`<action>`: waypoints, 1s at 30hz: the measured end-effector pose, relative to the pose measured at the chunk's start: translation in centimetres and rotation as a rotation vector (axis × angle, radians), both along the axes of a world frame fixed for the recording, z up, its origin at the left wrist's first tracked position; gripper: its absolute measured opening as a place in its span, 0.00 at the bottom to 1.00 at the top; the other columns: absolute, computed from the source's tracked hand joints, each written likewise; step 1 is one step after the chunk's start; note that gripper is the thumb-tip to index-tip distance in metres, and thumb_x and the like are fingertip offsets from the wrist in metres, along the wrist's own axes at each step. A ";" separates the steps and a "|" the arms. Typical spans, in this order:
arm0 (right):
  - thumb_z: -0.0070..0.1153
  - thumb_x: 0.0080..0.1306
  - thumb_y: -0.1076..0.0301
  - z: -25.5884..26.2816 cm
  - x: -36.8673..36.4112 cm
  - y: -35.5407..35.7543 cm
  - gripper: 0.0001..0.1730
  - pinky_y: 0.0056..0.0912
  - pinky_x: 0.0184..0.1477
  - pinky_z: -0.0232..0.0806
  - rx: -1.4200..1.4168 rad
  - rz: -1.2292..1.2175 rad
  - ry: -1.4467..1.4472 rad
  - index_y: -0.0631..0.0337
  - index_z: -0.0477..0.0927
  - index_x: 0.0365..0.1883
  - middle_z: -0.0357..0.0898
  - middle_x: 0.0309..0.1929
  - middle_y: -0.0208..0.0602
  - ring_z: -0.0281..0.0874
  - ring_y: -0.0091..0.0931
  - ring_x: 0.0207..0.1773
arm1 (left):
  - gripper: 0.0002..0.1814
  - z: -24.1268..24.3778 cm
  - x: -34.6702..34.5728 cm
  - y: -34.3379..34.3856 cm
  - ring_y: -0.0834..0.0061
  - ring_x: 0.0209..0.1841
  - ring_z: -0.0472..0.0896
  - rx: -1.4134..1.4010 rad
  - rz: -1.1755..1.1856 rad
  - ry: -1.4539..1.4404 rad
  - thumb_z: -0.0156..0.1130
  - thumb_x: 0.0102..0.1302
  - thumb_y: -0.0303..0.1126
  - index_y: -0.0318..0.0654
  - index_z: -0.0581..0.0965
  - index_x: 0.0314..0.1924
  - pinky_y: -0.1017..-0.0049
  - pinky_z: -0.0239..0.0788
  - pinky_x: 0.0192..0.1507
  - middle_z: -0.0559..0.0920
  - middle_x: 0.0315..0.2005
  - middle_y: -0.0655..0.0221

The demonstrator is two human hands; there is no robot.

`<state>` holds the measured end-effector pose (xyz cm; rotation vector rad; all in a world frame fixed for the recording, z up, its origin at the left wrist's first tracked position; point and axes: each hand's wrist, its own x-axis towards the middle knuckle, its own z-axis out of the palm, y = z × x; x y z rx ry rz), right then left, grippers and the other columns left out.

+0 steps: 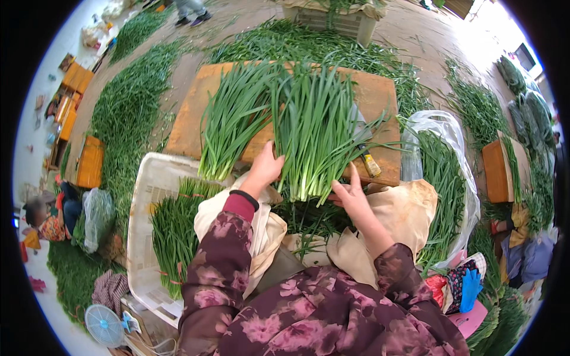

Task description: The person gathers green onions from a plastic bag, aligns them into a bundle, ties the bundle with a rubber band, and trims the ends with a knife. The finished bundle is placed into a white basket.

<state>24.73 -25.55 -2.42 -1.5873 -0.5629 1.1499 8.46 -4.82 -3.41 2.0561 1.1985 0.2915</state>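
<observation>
A loose bunch of Chinese chives (311, 133) lies before me on a wooden board (378, 98), its pale stem ends past the near edge. My left hand (265, 167) is at the bunch's left side, thumb and forefinger apart. At the lower right of the stems is my right hand (354, 193), forefinger raised and thumb towards the stems; its other fingers are partly hidden. Another chive bunch (236, 115) lies to the left on the same board. A knife with a yellow-and-black handle (369, 162) rests at the right, its blade partly under leaves.
On my left is a white plastic crate (144, 213) holding banded chives (178, 236). A clear plastic bag (470, 204) of chives stands at my right. Beyond the board lie heaped greens (289, 42) and another crate (329, 22). A fan (104, 325) stands lower left; people sit on both sides.
</observation>
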 end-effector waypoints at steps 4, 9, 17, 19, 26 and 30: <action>0.64 0.61 0.66 -2.3 -1.6 2.8 0.61 0.34 0.66 0.59 0.240 -0.043 -0.048 0.62 0.28 0.75 0.62 0.68 0.53 0.68 0.37 0.65 | 0.32 -1.9 0.3 0.1 0.58 0.50 0.81 -0.097 0.047 -0.100 0.61 0.64 0.31 0.31 0.63 0.66 0.67 0.70 0.53 0.79 0.52 0.50; 0.62 0.62 0.65 0.1 -1.6 1.4 0.61 0.36 0.63 0.63 0.097 -0.016 -0.121 0.56 0.26 0.76 0.69 0.62 0.50 0.73 0.32 0.59 | 0.31 -1.3 -1.5 -0.2 0.62 0.50 0.81 -0.064 -0.170 0.029 0.60 0.67 0.37 0.29 0.63 0.65 0.69 0.70 0.53 0.79 0.52 0.51; 0.58 0.67 0.48 -2.0 -2.5 5.0 0.59 0.33 0.71 0.49 0.082 -0.191 0.138 0.62 0.29 0.75 0.51 0.74 0.48 0.54 0.34 0.73 | 0.44 -2.1 3.0 -1.7 0.50 0.61 0.73 -0.233 0.062 -0.197 0.54 0.65 0.60 0.31 0.61 0.67 0.61 0.64 0.62 0.75 0.57 0.43; 0.56 0.69 0.49 -1.2 -3.9 5.9 0.56 0.32 0.71 0.49 0.165 -0.165 0.169 0.63 0.29 0.75 0.53 0.73 0.46 0.55 0.33 0.72 | 0.44 -0.6 4.2 -2.9 0.48 0.57 0.76 -0.154 -0.080 -0.240 0.54 0.64 0.61 0.31 0.62 0.66 0.59 0.67 0.58 0.78 0.52 0.41; 0.52 0.72 0.54 -0.2 -3.5 5.7 0.44 0.31 0.53 0.69 0.128 -0.063 0.188 0.56 0.40 0.75 0.64 0.65 0.38 0.69 0.27 0.60 | 0.42 4.0 3.3 -3.0 0.45 0.54 0.78 -0.153 -0.076 0.017 0.59 0.65 0.56 0.26 0.62 0.64 0.60 0.68 0.57 0.79 0.50 0.40; 0.58 0.68 0.56 2.2 -1.3 3.5 0.47 0.38 0.42 0.74 -0.093 0.079 0.083 0.56 0.42 0.75 0.74 0.56 0.44 0.80 0.35 0.45 | 0.46 6.5 2.0 -2.9 0.45 0.50 0.80 -0.043 -0.152 0.334 0.47 0.64 0.70 0.31 0.68 0.61 0.57 0.71 0.53 0.81 0.45 0.41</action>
